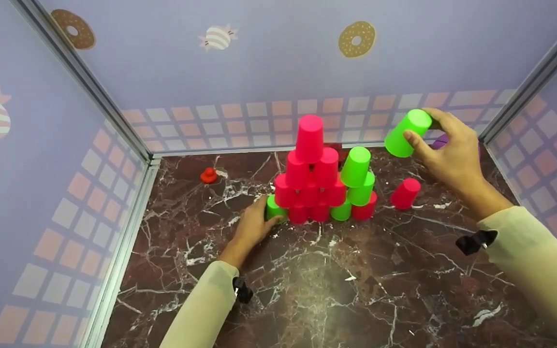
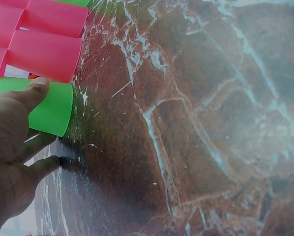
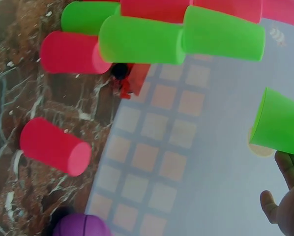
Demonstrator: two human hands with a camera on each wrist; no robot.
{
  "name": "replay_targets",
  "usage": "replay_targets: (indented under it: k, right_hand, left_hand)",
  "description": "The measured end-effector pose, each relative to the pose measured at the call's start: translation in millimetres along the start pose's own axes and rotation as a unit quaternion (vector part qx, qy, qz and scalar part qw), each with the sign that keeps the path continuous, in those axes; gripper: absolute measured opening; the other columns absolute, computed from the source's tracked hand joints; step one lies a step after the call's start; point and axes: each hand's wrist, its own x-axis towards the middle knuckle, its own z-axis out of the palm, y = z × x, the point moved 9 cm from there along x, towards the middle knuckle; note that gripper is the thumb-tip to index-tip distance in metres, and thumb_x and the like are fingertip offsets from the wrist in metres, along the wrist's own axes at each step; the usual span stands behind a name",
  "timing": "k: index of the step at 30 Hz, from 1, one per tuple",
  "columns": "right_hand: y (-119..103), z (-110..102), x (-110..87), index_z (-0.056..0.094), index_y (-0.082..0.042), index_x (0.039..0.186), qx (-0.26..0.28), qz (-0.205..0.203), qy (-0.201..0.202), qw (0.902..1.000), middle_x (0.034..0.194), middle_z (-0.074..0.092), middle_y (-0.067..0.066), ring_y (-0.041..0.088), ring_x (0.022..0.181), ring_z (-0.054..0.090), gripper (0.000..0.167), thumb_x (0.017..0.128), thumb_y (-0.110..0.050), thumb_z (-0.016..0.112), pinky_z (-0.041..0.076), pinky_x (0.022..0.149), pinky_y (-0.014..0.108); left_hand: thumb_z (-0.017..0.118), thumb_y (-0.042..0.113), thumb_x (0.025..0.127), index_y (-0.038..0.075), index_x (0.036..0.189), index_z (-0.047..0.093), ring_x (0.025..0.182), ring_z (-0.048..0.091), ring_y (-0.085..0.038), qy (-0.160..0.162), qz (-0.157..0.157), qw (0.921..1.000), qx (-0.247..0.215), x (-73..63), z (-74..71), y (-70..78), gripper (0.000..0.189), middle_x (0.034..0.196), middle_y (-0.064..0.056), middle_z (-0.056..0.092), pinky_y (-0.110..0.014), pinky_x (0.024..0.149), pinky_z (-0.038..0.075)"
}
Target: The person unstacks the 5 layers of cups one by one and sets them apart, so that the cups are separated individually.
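Upside-down red and green cups form a stepped pyramid, with a red cup [image 1: 310,137] at its peak. At the lower left corner, my left hand [image 1: 249,224] grips a green cup [image 1: 273,209], thumb on the near side. The left wrist view shows that thumb across the green cup [image 2: 51,110] beside the red ones. To the right of the pyramid, my right hand [image 1: 452,152] holds another green cup [image 1: 408,133] in the air, slightly tilted, mouth down. It is higher than the green cup [image 1: 356,166] on the pyramid's right step.
A single red cup [image 1: 405,193] stands on the marble-patterned surface [image 1: 317,280] right of the pyramid. A small red object [image 1: 208,175] lies at the left. Behind my right hand is a purple object [image 3: 83,226]. Patterned walls [image 1: 278,72] enclose the back and sides.
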Motion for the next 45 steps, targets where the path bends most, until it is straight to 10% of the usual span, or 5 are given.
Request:
replay_targets:
  k: [5, 9, 16, 34, 45]
  right_hand:
    - [32, -3, -17.5, 0.073, 0.0, 0.138, -0.028, 0.019, -0.003, 0.9994, 0.124, 0.079, 0.021, -0.015, 0.104, 0.059, 0.05, 0.095, -0.018, 0.09, 0.043, 0.096, 0.008]
    - [59, -3, -33.4, 0.072, 0.002, 0.138, -0.056, 0.038, -0.025, 0.9974, 0.125, 0.079, 0.023, 0.013, 0.109, 0.07, 0.052, 0.094, -0.019, 0.09, 0.038, 0.099, 0.01]
    - [105, -3, -57.8, 0.067, 0.006, 0.141, -0.097, 0.087, -0.072, 0.9889, 0.132, 0.072, 0.032, 0.054, 0.121, 0.068, 0.056, 0.097, -0.024, 0.087, 0.051, 0.104, 0.062]
    - [179, 8, -108.0, 0.059, 0.011, 0.145, -0.125, 0.179, -0.095, 0.9712, 0.14, 0.064, 0.041, 0.063, 0.133, 0.058, 0.058, 0.101, -0.02, 0.081, 0.039, 0.115, 0.076]
    - [192, 26, -123.2, 0.059, 0.01, 0.144, -0.13, 0.186, -0.126, 0.9657, 0.128, 0.069, 0.038, 0.05, 0.1, 0.064, 0.053, 0.103, -0.018, 0.079, 0.048, 0.093, 0.066]
  left_hand:
    - [0.087, 0.047, 0.094, 0.012, 0.138, 0.062, 0.103, 0.075, -0.031, 0.011, 0.01, 0.9998, 0.013, 4.1, 15.0, -23.0, 0.062, 0.122, -0.013, 0.077, -0.052, 0.088, 0.06]
    - [0.087, 0.04, 0.095, 0.008, 0.138, 0.062, 0.107, 0.075, -0.036, -0.002, 0.001, 1.0, 0.005, 0.8, 4.4, -6.2, 0.059, 0.123, -0.016, 0.077, -0.056, 0.092, 0.061]
    - [0.086, 0.032, 0.097, 0.007, 0.142, 0.062, 0.116, 0.075, -0.038, -0.018, -0.031, 0.9993, 0.013, -2.8, -6.0, 10.9, 0.057, 0.131, -0.018, 0.076, -0.055, 0.102, 0.06]
    - [0.086, 0.035, 0.097, 0.004, 0.141, 0.06, 0.111, 0.075, -0.038, 0.006, 0.016, 0.9998, 0.012, -2.8, -5.2, 6.9, 0.06, 0.126, -0.019, 0.076, -0.058, 0.097, 0.06]
    - [0.085, 0.032, 0.097, 0.005, 0.144, 0.061, 0.117, 0.074, -0.039, -0.016, -0.014, 0.9995, 0.022, -2.8, -4.0, 9.3, 0.059, 0.131, -0.018, 0.075, -0.057, 0.103, 0.06]
